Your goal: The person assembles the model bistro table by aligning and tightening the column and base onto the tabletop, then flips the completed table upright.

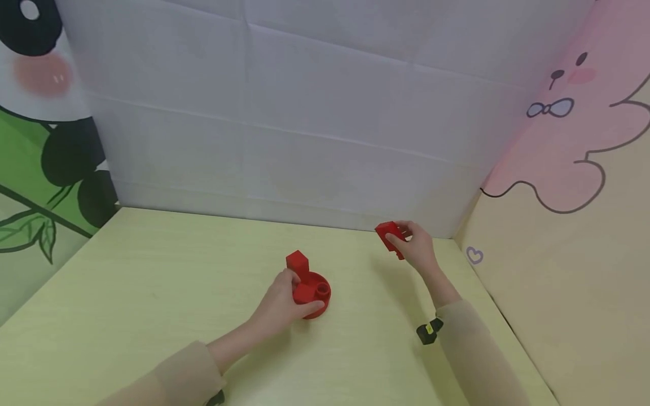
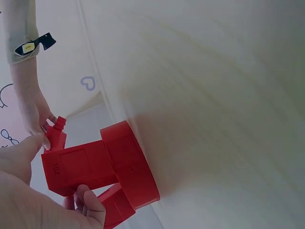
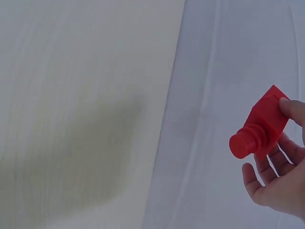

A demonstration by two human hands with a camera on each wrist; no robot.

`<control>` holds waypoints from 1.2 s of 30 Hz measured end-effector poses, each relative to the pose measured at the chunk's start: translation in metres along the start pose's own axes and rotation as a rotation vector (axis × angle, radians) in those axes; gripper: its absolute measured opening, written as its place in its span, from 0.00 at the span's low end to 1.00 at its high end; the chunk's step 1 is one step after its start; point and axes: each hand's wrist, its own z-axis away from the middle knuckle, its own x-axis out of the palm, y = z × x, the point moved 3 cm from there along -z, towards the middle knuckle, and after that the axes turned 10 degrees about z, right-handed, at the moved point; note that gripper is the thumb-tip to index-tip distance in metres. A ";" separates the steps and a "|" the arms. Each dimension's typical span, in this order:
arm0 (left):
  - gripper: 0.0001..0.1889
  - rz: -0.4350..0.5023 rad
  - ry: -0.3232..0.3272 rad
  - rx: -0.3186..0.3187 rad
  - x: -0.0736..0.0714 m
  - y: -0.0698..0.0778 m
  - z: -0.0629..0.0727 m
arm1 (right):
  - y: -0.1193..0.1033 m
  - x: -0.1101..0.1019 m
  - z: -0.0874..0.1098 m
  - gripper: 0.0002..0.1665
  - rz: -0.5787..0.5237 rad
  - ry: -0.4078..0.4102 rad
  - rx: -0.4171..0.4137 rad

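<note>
From where I stand, the person's left forearm reaches in from the near side, in a beige sleeve (image 1: pixel 188 372), the left hand (image 1: pixel 280 300) bent over its work with thumb near and fingers behind. The right arm stretches farther out, and the right hand (image 1: pixel 418 246) is held above the pale yellow table (image 1: pixel 152 304), towards its far edge and the grey-white sheet (image 1: pixel 325 113) behind.

Between the left thumb and fingers is a red, angular plastic-looking block (image 2: pixel 78 164) marked 152, joined to a round red base (image 2: pixel 135 167). A second red faceted block (image 1: pixel 297 263) stands up from that base just beyond the fingers, and a small round red socket (image 1: pixel 322 289) shows beside the gripped block. I cannot tell whether the base touches the table. The left grip spans the block's width, thumb on one side and curled fingertips on the other.

The right hand, well apart from the base, holds a loose red faceted piece (image 3: pixel 269 114) with a ribbed round peg (image 3: pixel 243 144) jutting clear of the grip, downward. Thumb and fingers pinch its body narrowly from opposite sides; the little finger stands away from it.
</note>
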 end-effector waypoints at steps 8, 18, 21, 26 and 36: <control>0.25 -0.051 0.007 0.005 0.002 0.002 0.000 | -0.034 -0.007 0.025 0.28 -0.100 0.013 -0.014; 0.25 -0.041 0.021 0.005 -0.008 0.000 0.003 | -0.057 0.012 0.061 0.27 -0.394 0.016 -0.014; 0.26 -0.048 0.027 0.011 -0.011 -0.003 0.003 | -0.061 0.022 0.071 0.27 -0.452 -0.012 -0.013; 0.25 -0.048 0.023 0.029 -0.018 -0.006 0.000 | -0.064 0.042 0.083 0.26 -0.525 -0.078 -0.008; 0.18 -0.052 -0.001 0.037 -0.029 -0.008 -0.005 | -0.059 0.074 0.095 0.24 -0.505 -0.121 -0.014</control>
